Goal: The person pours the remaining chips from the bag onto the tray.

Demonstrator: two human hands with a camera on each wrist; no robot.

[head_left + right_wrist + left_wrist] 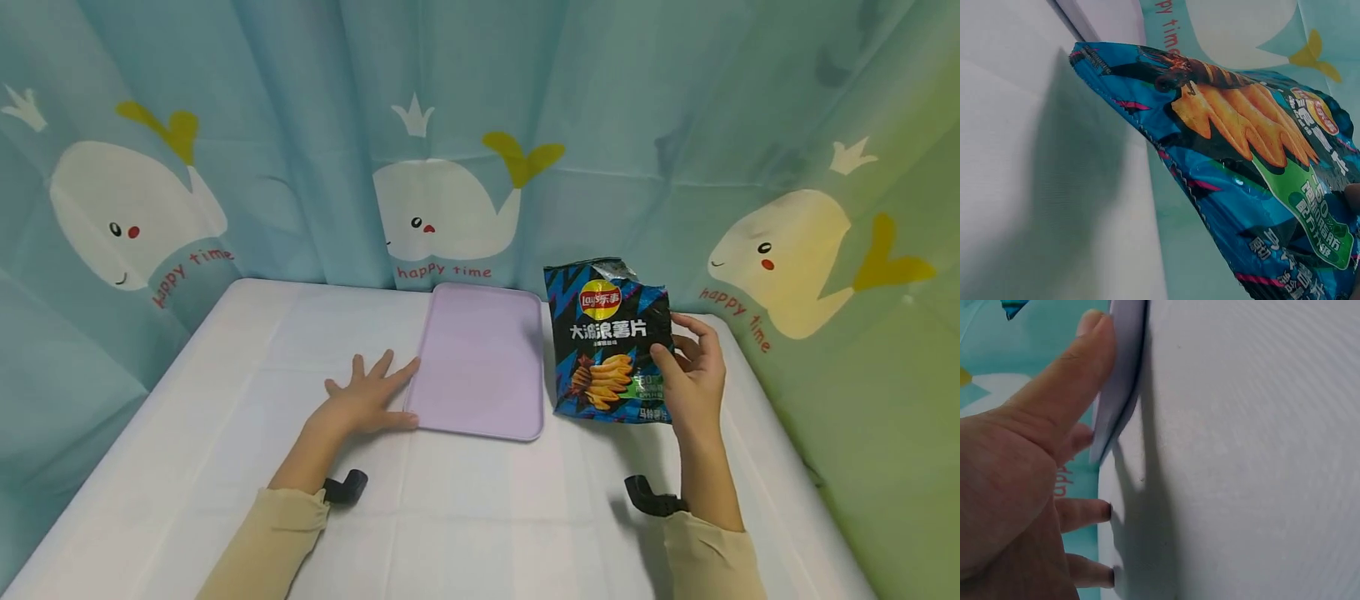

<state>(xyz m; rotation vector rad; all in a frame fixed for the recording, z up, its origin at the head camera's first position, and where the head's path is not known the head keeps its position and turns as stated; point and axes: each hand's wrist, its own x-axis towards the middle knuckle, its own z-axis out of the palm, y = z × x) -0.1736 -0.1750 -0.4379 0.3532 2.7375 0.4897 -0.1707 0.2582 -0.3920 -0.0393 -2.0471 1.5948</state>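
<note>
In the head view my right hand (696,367) grips a blue and black bag of potato chips (600,350) by its right edge, thumb on the front and fingers behind. The bag's top is torn at the right, showing silvery lining, and its printed front faces me. The right wrist view shows the bag's bottom edge (1179,175) raised over the table with a shadow below. My left hand (367,400) lies with fingers spread at the left edge of a pale purple tray (483,367). Its thumb (1079,369) touches the tray's rim in the left wrist view.
A white cloth covers the table (480,508). Behind it hangs a blue-green curtain (315,108) printed with white whales, close to the far edge. Black wrist mounts (347,487) sit at both sleeve cuffs.
</note>
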